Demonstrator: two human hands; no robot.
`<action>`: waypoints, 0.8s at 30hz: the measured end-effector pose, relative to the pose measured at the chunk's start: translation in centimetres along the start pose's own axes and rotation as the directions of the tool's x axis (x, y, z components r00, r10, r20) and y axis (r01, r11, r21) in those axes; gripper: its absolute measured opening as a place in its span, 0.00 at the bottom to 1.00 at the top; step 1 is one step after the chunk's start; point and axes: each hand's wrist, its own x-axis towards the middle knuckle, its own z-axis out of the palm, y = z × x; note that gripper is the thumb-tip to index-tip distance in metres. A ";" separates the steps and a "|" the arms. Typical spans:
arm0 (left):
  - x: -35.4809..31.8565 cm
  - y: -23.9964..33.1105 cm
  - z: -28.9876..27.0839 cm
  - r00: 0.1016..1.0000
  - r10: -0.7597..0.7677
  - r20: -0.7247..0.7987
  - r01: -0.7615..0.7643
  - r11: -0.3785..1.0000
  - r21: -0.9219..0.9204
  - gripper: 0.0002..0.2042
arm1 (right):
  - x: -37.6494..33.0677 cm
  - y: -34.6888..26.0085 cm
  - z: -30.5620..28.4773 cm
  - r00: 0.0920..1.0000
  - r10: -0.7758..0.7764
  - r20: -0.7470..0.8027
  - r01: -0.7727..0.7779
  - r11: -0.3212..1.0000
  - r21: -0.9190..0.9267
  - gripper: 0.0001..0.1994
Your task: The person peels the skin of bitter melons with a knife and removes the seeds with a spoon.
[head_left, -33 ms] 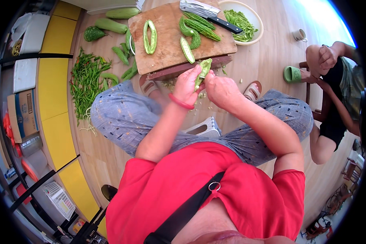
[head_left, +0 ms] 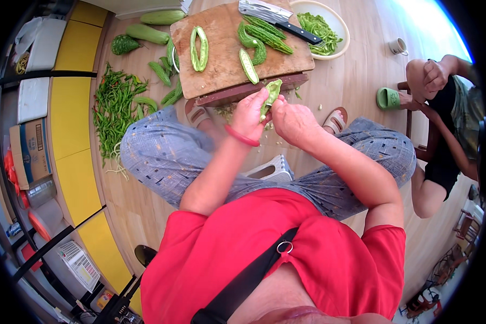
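The fingertips of the right hand point(head_left: 296, 120) are turned away behind its knuckles; the hand is curled just beside the green gourd piece point(head_left: 272, 90), and whether it pinches a tool or the piece's edge I cannot tell. The left hand point(head_left: 248, 116) pinches that hollowed piece between thumb and fingers, at upper centre of the frame, just below the cutting board point(head_left: 221, 65); its lower part is partly covered by the fingers. The upper edge of the frame cuts off the far side of the board, and a second person point(head_left: 434, 78) at the right is only partly in view. The board's near edge runs above both hands, and the cleaver point(head_left: 262, 11) lies across its upper right corner, the handle reaching out over the rim of the round bowl point(head_left: 344, 35). Bare wooden floor point(head_left: 367, 70) opens between the bowl and the second person, while between the knees the hands have a narrower gap, with pale bits scattered below. On the board lie one gourd split into two facing halves point(head_left: 199, 49), one further cut half point(head_left: 248, 66), and a cluster of whole green gourds point(head_left: 267, 38) overlapping too closely to count. Two long pale gourds point(head_left: 148, 34) and one dark, rounded one point(head_left: 124, 44) lie at upper left, above a heap of peppers point(head_left: 116, 102) too tangled to number. One mug point(head_left: 398, 46) stands at upper right.
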 end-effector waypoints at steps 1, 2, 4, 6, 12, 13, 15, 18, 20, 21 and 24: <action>0.0 -0.3 0.0 1.000 0.011 0.002 -0.011 1.000 0.005 0.16 | -0.1 -0.1 0.0 1.000 -0.001 0.004 0.001 1.000 0.013 0.07; -0.1 -0.5 -0.1 1.000 0.023 0.004 -0.023 1.000 0.010 0.16 | -0.2 -0.2 -0.1 1.000 -0.002 0.008 0.001 1.000 0.025 0.07; -0.1 -0.8 -0.3 1.000 0.004 -0.012 -0.004 1.000 0.022 0.16 | -0.4 -0.2 0.1 0.999 -0.020 0.026 0.018 0.997 0.070 0.07; -0.1 -0.8 -0.2 1.000 0.000 -0.013 0.000 1.000 0.010 0.16 | -0.7 0.1 0.7 0.997 -0.056 0.050 0.048 0.990 0.136 0.07; 0.1 0.1 -0.1 0.998 -0.011 0.063 0.017 0.996 -0.089 0.16 | -0.7 -0.1 0.3 0.988 -0.157 0.007 0.153 0.968 0.197 0.06; 0.1 0.1 -0.2 0.998 -0.020 0.067 0.026 0.996 -0.088 0.17 | -0.8 -0.1 0.1 0.980 -0.198 0.002 0.196 0.969 0.152 0.06; 0.4 0.1 -0.5 0.995 -0.046 0.092 0.058 0.989 -0.133 0.17 | -1.2 -0.1 -0.3 0.960 -0.280 -0.001 0.279 0.958 0.059 0.05; 0.6 0.2 -1.1 0.988 -0.087 0.125 0.114 0.967 -0.229 0.17 | -0.8 0.8 0.9 0.941 -0.325 -0.090 0.334 0.938 0.097 0.05; 0.8 0.8 -1.2 0.990 -0.090 0.107 0.114 0.961 -0.251 0.17 | -1.0 0.4 0.6 0.934 -0.356 0.003 0.355 0.932 0.068 0.07; 0.6 0.9 -1.2 0.996 -0.064 0.055 0.074 0.977 -0.199 0.17 | -1.1 0.3 0.4 0.927 -0.371 0.051 0.368 0.928 0.054 0.08; 0.5 1.4 -0.6 0.998 0.025 -0.053 -0.028 0.998 -0.062 0.15 | -0.8 1.3 0.9 0.968 -0.251 -0.029 0.252 0.967 0.031 0.09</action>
